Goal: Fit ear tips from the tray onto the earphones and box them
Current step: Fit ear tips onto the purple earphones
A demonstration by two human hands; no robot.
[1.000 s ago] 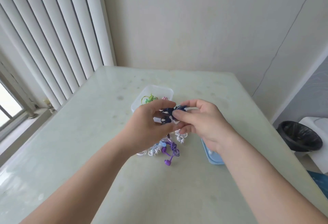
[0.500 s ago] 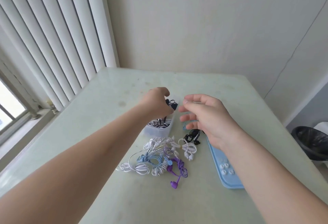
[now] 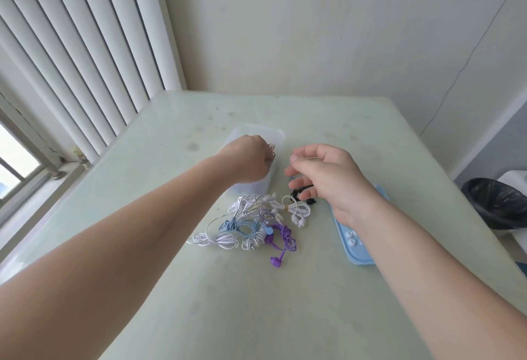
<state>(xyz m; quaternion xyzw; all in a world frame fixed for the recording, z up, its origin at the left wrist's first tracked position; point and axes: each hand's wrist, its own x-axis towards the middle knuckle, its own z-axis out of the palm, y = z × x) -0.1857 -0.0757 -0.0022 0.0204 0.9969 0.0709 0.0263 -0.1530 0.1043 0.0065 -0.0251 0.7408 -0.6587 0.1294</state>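
Left hand [image 3: 245, 160] is down in the clear box [image 3: 273, 135], knuckles up. Its fingertips are hidden behind the back of the hand, so I can't tell if it grips a set or is empty. My read: the step in hand is boxing a finished set.

Right hand [image 3: 328, 180] hovers just right of the box, fingers loosely curled, nothing in it. Black earphones [image 3: 298, 193] lie directly under its fingers. The tray [image 3: 358, 260] sits under its wrist, with a few white ear tips [image 3: 350, 236] showing beside the forearm. The pile of earphones [image 3: 248, 231] — white, blue and purple bundles — lies toward the body from both hands, between the forearms.

To do it well:
- Lay the coil flat in the box, don't drop it. Loose cord would likely hook on neighbours and drag them out.
- Open the fingers fully, then lift straight up clear of the rim.
- The box looks like light plastic and will probably skid — the right hand is near enough to steady the wall.
- The next pick is likely the black set. Take it by the bundle, not by one bud, so the cord doesn't unwind.
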